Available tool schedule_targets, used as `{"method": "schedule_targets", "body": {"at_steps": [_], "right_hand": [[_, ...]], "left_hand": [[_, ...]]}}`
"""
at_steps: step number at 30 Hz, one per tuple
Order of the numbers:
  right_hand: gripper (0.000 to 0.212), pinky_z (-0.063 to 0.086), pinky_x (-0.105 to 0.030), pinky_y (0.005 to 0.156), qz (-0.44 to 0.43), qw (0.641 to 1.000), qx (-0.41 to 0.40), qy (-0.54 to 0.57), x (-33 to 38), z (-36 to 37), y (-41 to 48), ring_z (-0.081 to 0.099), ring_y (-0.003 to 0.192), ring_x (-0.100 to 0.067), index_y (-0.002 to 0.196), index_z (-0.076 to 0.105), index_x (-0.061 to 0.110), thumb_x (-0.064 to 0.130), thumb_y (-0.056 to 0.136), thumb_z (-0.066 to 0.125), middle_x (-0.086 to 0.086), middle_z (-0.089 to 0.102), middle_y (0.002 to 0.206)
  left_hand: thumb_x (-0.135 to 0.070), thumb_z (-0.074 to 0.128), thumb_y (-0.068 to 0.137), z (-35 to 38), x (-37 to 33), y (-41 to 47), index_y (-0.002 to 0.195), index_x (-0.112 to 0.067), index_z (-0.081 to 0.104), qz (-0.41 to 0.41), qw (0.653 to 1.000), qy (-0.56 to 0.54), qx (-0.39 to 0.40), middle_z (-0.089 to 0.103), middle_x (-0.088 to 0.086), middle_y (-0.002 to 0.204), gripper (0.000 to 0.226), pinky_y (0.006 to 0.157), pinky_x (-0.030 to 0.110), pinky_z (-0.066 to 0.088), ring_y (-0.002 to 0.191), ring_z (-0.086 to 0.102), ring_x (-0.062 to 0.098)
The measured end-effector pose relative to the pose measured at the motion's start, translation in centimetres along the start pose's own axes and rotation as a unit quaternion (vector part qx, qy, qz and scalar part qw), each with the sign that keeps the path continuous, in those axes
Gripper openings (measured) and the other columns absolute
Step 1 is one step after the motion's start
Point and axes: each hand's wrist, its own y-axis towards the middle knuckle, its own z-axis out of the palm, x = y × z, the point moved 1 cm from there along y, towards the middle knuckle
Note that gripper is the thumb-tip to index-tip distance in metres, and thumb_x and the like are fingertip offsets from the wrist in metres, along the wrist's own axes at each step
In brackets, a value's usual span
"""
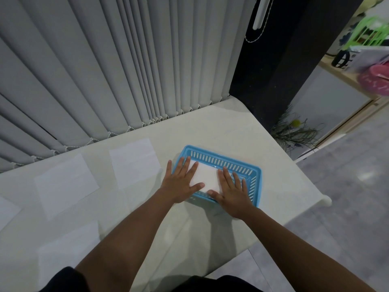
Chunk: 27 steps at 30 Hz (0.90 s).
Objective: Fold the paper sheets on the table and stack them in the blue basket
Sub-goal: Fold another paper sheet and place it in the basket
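Observation:
A blue slotted basket (pixel 251 173) stands on the white table (pixel 227 131), right of centre. Inside it lies a folded white paper (pixel 207 175). My left hand (pixel 181 182) rests flat on the paper's left end, fingers spread and reaching over the basket's left rim. My right hand (pixel 232 191) lies flat on the paper's right end, thumb at the near rim. Flat white sheets lie to the left: one (pixel 134 163) next to the basket, another (pixel 65 185) further left, and one (pixel 69 249) nearer me.
Grey vertical blinds (pixel 105 70) hang along the table's far edge. A dark panel (pixel 280 60) stands behind the table's far right corner. The table's right edge drops to a grey floor (pixel 341 207). A sheet's corner (pixel 8 209) shows at the far left.

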Motion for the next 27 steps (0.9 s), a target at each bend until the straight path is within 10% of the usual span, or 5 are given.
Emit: {"method": "schedule_targets", "body": {"at_steps": [10,15,27], "right_hand": [[0.105,-0.009,-0.046,0.119,-0.014,0.999,-0.038,0.017,-0.7,-1.8,-0.6,-0.009,0.149,-0.025,0.153,-0.003,0.026,0.087,0.067,-0.006,0.003,-0.012,0.162],[0.075,0.003,-0.043,0.121,-0.034,0.994,-0.103,0.023,2.0,-4.2,1.8,0.006,0.148,-0.027,0.152,0.015,0.024,0.067,0.091,0.02,0.001,0.006,0.163],[0.051,0.009,-0.045,0.12,-0.154,0.984,-0.075,-0.041,15.4,-5.4,12.7,0.016,0.145,-0.028,0.144,0.038,0.023,0.038,0.095,0.043,-0.001,0.022,0.159]], "left_hand": [[-0.075,-0.003,0.078,-1.2,1.7,-1.2,0.152,-0.026,-0.01,-0.018,0.999,-0.041,-0.03,-0.017,-0.001,0.161,0.089,0.118,0.05,-0.014,0.149,-0.017,0.017],[-0.053,0.022,0.098,-2.3,5.6,-1.6,0.151,-0.025,0.018,-0.164,0.96,-0.17,-0.147,0.011,0.0,0.162,0.06,0.122,0.044,0.004,0.15,0.01,0.019],[-0.038,0.045,0.095,-2.4,17.2,-3.8,0.143,-0.018,0.036,-0.317,0.936,-0.133,-0.082,0.027,0.009,0.157,0.053,0.116,0.043,0.025,0.141,0.029,0.032]]}}
